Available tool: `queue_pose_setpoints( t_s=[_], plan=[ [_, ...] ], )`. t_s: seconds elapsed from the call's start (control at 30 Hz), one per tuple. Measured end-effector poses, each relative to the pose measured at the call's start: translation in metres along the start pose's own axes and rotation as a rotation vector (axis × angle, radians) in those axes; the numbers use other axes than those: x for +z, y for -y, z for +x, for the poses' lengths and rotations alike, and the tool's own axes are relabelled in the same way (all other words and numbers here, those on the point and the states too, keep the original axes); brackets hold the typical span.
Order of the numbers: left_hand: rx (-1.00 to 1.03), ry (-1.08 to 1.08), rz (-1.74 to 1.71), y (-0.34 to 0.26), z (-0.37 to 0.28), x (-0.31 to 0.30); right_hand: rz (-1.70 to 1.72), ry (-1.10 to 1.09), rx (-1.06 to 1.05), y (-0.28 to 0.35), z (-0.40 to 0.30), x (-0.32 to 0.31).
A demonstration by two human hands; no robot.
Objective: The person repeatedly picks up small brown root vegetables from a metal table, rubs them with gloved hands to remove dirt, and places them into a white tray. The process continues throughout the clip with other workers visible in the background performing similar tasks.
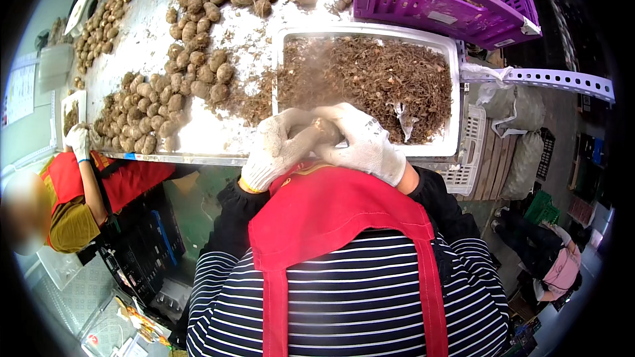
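Both hands wear white knit gloves and meet around one taro corm (325, 130) at the near edge of the table. My left hand (278, 144) grips its left side, and my right hand (364, 144) closes on it from the right. Just beyond them lies a white foam tray (452, 99) filled with brown root fibres and peelings (392, 72). Heaped taro corms (144, 109) spread over the table to the left, with more piled along its far side. Part of the held corm is hidden by the gloves.
A purple plastic crate (397, 0) of corms stands at the far right. A perforated metal bar (560, 79) juts out rightwards. At left, a co-worker's gloved hand (78, 143) is by a small white tray (82, 101). Another person (540, 253) is at the lower right, near sacks (523, 163).
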State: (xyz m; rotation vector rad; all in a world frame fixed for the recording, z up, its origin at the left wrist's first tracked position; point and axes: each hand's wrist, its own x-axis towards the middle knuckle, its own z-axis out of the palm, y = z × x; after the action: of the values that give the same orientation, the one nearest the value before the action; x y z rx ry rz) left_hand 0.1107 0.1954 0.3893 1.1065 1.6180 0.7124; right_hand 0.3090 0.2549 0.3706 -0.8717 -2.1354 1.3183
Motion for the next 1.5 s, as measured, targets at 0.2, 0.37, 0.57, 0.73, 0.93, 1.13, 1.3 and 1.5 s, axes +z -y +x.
queue_pose_setpoints(
  t_s=[0.2, 0.37, 0.57, 0.73, 0.93, 1.13, 1.3, 1.5],
  plan=[
    [0.003, -0.035, -0.265, 0.040, 0.012, 0.002, 0.050, 0.031, -0.026, 0.006, 0.002, -0.001],
    [-0.002, -0.038, -0.461, 0.035, 0.010, 0.004, 0.083, 0.000, 0.022, 0.001, 0.004, -0.004],
    [-0.286, 0.183, -1.203, 0.057, 0.011, 0.026, 0.052, -0.031, -0.004, -0.003, 0.011, -0.003],
    [-0.281, 0.109, -1.383, 0.055, 0.016, 0.038, 0.048, -0.051, 0.026, -0.004, 0.011, -0.003],
    [-0.238, 0.091, -1.184, 0.047, 0.015, 0.035, 0.226, 0.067, 0.257, -0.003, 0.014, -0.010],
    [-0.160, 0.069, -0.814, 0.054, 0.013, 0.030, 0.253, 0.053, 0.259, 0.004, 0.014, -0.010],
    [-0.100, -0.060, -0.674, 0.038, 0.010, 0.036, 0.295, 0.071, 0.294, 0.010, 0.015, -0.013],
    [0.006, -0.009, -0.537, 0.045, 0.008, 0.028, 0.161, 0.077, 0.292, 0.020, 0.015, -0.015]
  ],
)
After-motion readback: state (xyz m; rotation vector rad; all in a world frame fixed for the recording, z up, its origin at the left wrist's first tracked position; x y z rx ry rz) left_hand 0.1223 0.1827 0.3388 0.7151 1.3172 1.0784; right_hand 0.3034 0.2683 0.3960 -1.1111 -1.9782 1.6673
